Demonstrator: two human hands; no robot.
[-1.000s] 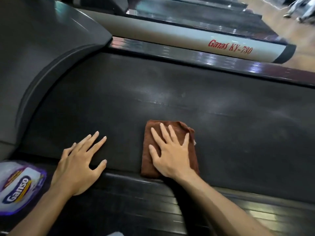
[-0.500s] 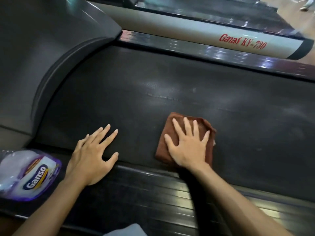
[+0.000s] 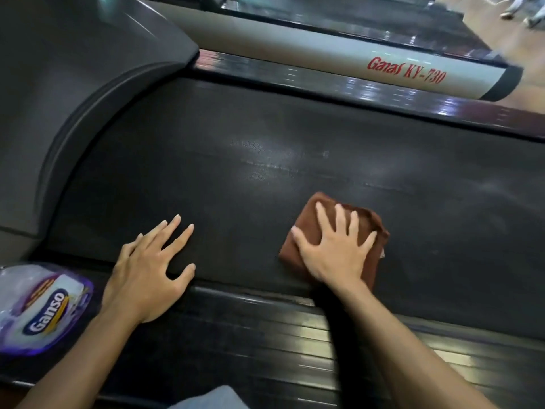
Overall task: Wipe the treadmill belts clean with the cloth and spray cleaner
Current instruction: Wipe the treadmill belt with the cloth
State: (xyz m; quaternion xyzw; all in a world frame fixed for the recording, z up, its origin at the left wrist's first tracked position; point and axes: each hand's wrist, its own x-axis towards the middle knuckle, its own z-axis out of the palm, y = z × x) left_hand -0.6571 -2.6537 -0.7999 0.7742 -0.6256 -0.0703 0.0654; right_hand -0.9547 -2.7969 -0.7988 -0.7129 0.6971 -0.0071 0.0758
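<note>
The right hand [image 3: 334, 249] lies flat with its fingers spread, pressing on the folded brown cloth [image 3: 348, 231] on the black treadmill belt [image 3: 265, 160]. The left hand [image 3: 147, 276] rests flat on the belt's near edge, fingers spread. A Ganso cleaner bottle [image 3: 38, 308] lies beside it.

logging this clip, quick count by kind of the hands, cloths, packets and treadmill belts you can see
hands: 2, left hand and right hand
cloths: 1, brown cloth
packets: 1, Ganso packet
treadmill belts: 2, near belt and far belt
total: 6
</note>
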